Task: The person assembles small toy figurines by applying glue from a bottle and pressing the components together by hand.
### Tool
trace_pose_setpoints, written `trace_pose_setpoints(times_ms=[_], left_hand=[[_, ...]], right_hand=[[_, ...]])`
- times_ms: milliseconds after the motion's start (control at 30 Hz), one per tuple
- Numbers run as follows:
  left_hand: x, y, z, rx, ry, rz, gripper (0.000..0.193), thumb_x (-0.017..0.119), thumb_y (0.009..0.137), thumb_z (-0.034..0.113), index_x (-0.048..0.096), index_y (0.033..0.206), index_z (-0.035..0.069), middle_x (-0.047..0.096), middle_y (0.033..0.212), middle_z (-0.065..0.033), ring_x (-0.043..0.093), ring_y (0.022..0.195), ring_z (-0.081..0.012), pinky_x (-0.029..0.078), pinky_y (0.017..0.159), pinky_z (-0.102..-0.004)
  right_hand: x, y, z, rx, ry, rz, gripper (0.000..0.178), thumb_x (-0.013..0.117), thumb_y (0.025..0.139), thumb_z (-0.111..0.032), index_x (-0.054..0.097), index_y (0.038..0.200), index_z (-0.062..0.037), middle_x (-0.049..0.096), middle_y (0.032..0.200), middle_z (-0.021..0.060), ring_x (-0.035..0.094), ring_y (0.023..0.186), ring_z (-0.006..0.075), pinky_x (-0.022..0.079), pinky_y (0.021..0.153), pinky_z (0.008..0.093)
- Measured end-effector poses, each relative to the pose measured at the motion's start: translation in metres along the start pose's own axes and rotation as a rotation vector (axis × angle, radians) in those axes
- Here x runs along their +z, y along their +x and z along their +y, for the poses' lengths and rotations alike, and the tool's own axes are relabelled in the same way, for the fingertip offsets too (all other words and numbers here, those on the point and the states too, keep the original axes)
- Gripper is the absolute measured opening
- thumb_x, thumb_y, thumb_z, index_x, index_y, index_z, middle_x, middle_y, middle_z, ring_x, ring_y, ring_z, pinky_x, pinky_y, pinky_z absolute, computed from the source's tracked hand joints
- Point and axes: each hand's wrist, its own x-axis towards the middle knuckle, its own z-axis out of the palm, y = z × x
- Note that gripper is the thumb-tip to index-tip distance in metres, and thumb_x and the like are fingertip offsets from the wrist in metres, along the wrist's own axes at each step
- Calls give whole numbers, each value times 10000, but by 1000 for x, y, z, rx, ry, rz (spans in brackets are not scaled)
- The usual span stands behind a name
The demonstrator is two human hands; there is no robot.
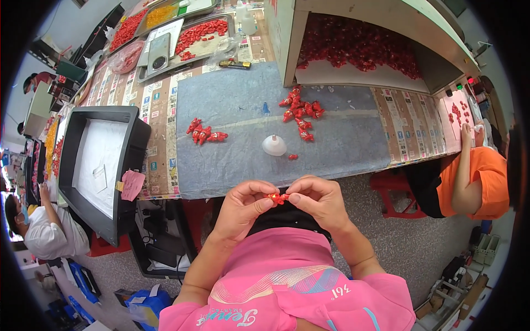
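Observation:
Between the fingertips of my left hand (243,207) and my right hand (321,203) is a small red plastic figure (278,198) with a bit of yellow on it. Both hands pinch it just off the near table edge, one from each side. Beyond them, on the blue-grey mat (232,165), stands a white dome-shaped piece with a narrow tip (274,145). A single small red part (293,157) lies close to it. Several red figures form a small group (205,132) at the left, and a larger pile of red figures (302,113) lies farther back to the right.
An open box (290,49) holding many red pieces stands at the back right. To the left, a black tray (141,132) overhangs the table edge. Behind are trays of red parts (223,22), a phone (159,52) and a bottle (247,22). Co-workers sit on both sides.

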Motion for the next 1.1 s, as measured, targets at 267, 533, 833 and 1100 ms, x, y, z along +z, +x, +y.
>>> trace_pose_setpoints(times_ms=[267,533,833,1100], left_hand=[[3,-1,-2,-18,4,-9,191,646,799,-60,622,977,2,605,999,-106,607,913,-173,512,824,-269],[2,0,-4,-15,17,5,193,650,798,-55,626,980,6,612,979,-104,611,900,-173,512,817,-274],[2,-1,-5,13,36,25,196,659,782,-67,646,962,10,618,977,-102,611,900,-175,509,827,-285],[-1,-3,-5,73,178,13,177,661,783,-64,668,950,-5,617,987,-83,608,922,-152,500,850,-272]], right_hand=[[1,0,7,-59,-8,16,102,656,838,-27,660,930,18,635,927,63,609,848,107,497,759,235],[0,-3,13,-32,-3,47,91,665,841,-55,658,903,11,635,920,64,604,843,114,489,765,243],[6,-3,16,-100,-43,90,96,653,859,-78,643,879,15,624,886,50,582,826,105,473,746,247],[5,-4,19,33,77,73,119,647,868,-119,615,859,-5,606,841,42,542,725,88,441,650,225]])
